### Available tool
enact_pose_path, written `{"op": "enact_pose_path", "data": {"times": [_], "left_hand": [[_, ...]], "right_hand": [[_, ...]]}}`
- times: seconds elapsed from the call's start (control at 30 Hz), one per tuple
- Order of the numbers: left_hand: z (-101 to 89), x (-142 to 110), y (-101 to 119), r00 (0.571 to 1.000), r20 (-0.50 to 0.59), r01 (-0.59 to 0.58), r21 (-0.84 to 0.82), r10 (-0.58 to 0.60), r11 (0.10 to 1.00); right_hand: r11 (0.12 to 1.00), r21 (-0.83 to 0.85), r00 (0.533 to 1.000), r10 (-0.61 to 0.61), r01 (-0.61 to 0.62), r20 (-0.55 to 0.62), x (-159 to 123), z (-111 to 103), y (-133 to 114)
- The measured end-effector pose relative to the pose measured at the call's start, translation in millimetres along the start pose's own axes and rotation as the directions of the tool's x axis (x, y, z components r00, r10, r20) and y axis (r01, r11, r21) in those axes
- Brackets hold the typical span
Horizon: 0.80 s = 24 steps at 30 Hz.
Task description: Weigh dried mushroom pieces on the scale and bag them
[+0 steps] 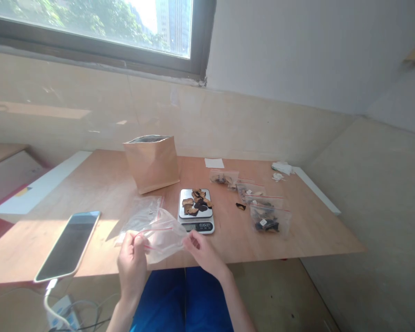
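Your left hand (133,263) and right hand (202,252) pinch the red-lined zip bag (162,235) with narrowed fingers, so a slip could knock the digital scale (197,227) and scatter its dried slices (195,203).

A cabled smartphone (68,246) lies left of a kraft paper bag (151,166).

Window (90,27): far beyond my left hand (133,265), up high.
Table (100,184): wooden, just past that hand.
Sunlight (86,228): on the table, beside that hand.
Floor (273,295): below, to its right.
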<state>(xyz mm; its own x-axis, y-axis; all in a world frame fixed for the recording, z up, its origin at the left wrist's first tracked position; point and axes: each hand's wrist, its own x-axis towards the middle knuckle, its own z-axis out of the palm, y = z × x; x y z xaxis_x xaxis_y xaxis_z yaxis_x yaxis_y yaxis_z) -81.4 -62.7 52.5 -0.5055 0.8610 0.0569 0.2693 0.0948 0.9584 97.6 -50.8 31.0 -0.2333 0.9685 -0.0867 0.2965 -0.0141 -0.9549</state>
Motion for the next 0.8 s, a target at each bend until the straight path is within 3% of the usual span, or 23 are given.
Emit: {"op": "enact_pose_path", "data": {"times": [0.1, 0.17, 0.23, 0.3, 0.4, 0.47, 0.53, 0.7, 0.8], "left_hand": [[-2.7, 6.1, 1.1, 1.0, 0.027, 0.016, 0.018, -0.017, 1.0], [-5.1, 12.2, -1.2, 0.998, 0.046, 0.042, 0.03, -0.043, 0.999], [-7.0, 18.9, -4.0, 0.995, 0.06, 0.081, 0.049, -0.084, 0.996], [-7.0, 24.4, -5.5, 0.991, 0.071, 0.103, 0.1, -0.111, 0.99], [-2.2, 28.6, -3.5, 0.99, 0.086, 0.101, 0.155, -0.115, 0.983], [2.9, 29.4, 0.2, 0.988, 0.093, 0.109, 0.156, -0.124, 0.982], [8.1, 29.6, 4.5, 0.987, 0.094, 0.118, 0.155, -0.133, 0.981], [16.4, 31.0, 11.0, 0.985, 0.114, 0.106, 0.202, -0.131, 0.974], [17.9, 31.9, 10.8, 0.985, 0.131, 0.086, 0.2, -0.114, 0.976]], "right_hand": [[0.995, 0.083, 0.977, 0.031, -0.049, 0.212, -21.1, -10.7, -2.8], [0.997, 0.054, 0.977, 0.043, -0.055, 0.209, -28.8, -15.0, 0.3], [1.0, -0.023, 0.996, 0.008, -0.006, 0.089, -27.0, -18.4, 8.6], [0.992, -0.111, 0.99, -0.067, 0.053, -0.123, -15.5, -22.1, 19.6], [0.955, -0.274, 0.883, -0.225, 0.116, -0.411, 14.3, -29.6, 31.5], [0.905, -0.405, 0.819, -0.328, 0.13, -0.471, 37.0, -34.4, 31.5], [0.846, -0.519, 0.819, -0.382, 0.123, -0.428, 58.4, -37.1, 25.4], [0.696, -0.713, 0.927, -0.32, 0.088, -0.198, 96.2, -29.9, 10.4], [0.625, -0.775, 0.942, -0.307, 0.095, -0.133, 105.1, -23.4, 14.4]]}}
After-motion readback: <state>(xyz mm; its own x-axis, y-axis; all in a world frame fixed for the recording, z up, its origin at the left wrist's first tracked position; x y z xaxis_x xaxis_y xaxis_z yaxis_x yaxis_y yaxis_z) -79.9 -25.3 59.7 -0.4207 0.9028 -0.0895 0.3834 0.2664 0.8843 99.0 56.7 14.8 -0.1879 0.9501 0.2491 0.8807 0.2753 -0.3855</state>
